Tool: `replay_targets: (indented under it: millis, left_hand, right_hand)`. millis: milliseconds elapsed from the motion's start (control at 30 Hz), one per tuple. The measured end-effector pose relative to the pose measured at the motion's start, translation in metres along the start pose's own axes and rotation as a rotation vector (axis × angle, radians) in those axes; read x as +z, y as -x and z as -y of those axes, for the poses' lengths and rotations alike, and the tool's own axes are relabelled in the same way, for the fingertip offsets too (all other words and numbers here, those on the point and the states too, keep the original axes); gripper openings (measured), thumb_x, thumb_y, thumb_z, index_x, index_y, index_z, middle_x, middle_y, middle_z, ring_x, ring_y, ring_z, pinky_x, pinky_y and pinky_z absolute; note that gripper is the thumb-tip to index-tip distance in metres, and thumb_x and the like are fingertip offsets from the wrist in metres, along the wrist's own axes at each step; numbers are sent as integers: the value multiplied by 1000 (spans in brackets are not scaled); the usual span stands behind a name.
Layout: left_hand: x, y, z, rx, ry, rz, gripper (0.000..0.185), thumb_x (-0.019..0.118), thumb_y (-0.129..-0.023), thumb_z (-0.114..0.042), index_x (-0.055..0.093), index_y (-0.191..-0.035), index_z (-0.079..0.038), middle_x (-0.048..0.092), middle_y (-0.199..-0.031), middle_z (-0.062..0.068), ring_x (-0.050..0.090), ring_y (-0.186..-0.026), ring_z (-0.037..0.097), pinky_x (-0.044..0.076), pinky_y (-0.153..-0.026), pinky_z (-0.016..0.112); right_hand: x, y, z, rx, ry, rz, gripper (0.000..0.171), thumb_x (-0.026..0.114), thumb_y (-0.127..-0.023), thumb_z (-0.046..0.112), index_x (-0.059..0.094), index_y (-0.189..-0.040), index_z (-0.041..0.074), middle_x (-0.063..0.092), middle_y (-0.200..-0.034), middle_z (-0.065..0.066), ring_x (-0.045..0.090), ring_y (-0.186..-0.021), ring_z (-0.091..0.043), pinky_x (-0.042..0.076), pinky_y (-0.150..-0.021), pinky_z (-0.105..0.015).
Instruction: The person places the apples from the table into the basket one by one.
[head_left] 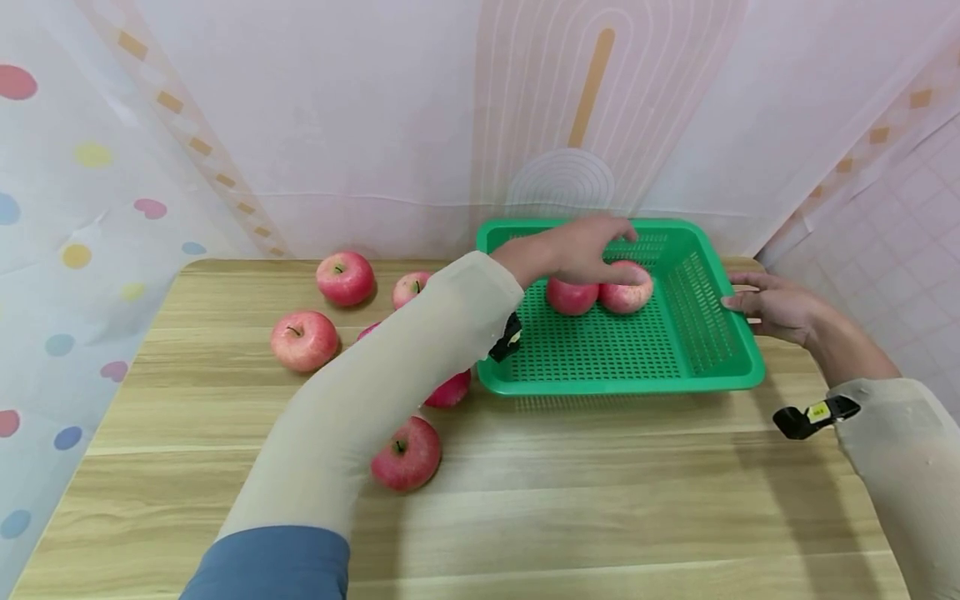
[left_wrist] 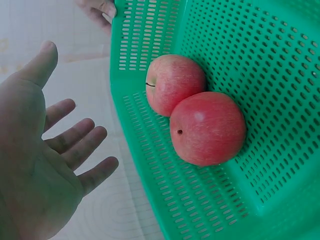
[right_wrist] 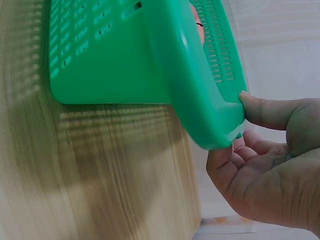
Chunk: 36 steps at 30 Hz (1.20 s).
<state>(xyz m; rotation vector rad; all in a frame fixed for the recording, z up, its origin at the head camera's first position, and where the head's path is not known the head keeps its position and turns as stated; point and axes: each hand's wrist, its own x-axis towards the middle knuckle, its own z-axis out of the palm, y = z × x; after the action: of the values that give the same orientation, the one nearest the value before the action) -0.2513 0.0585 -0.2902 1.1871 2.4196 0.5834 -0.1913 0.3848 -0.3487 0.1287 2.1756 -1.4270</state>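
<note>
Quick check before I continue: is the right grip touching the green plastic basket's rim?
Touching. The right wrist view shows it: the right grip's thumb meets the green plastic basket's rim with no visible gap.

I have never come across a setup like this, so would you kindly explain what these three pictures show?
There is no robot here, just a person working bare-handed. The wide picture comes from a camera worn on the head, looking forward and down; the other two come from cameras on the left and right wrists. On the wood-grain table is a green plastic basket with two red apples inside. More apples lie to its left, some partly hidden by the left sleeve. The right hand pinches the basket's rim. The left hand hovers over the basket, fingers spread, holding nothing.
</note>
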Motion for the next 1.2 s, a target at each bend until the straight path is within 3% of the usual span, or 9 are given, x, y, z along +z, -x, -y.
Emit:
replay_targets:
  millis: [633,933,1200]
  left_hand:
    - [-17,40,2,76,106,-49,60,65,-99,-43,48,-146,-9,50,-146,5,49,-133,22,40,-109,27]
    - [-28,64,-1,99,76,-46,60,65,-99,-44,49,-146,-11,52,-145,0,52,-129,17,42,-107,28]
    - [-28,88,8,141,97,-58,55,64,-101,-37,51,-144,-7,54,-143,3,54,-126,17,41,-108,32]
  right_hand:
    - [-1,3,-1,1,11,-5,52,45,-109,12,20,-153,-3,62,-100,12,63,-91,-4,56,-81,-29]
    - [-2,4,-1,2,3,-16,51,45,-109,12,22,-152,-1,62,-100,12,63,-90,-4,56,-81,-29]
    - [-4,4,-1,3,-8,-16,48,45,-109,12,24,-150,0,62,-99,12,63,-90,-4,56,-81,-29]
